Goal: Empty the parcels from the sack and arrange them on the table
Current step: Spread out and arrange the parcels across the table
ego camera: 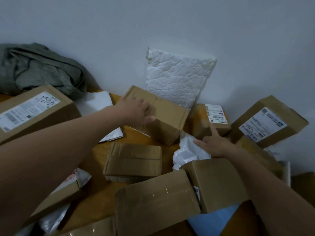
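Left hand [136, 110] clasps top edge of stiff, likely light cardboard box [167, 121], a sound hold; right hand [215, 144] lies spread, grasping nothing.

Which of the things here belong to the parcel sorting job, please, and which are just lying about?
Job: green-grey sack; centre box under left hand; labelled box touched by right hand; padded mailer; table.
Lying about: crumpled white plastic, possibly just wrapping.

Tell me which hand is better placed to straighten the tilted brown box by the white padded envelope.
Left. The left hand grips the tilted brown box at its top; the right hand lies apart, spread on a white bag.
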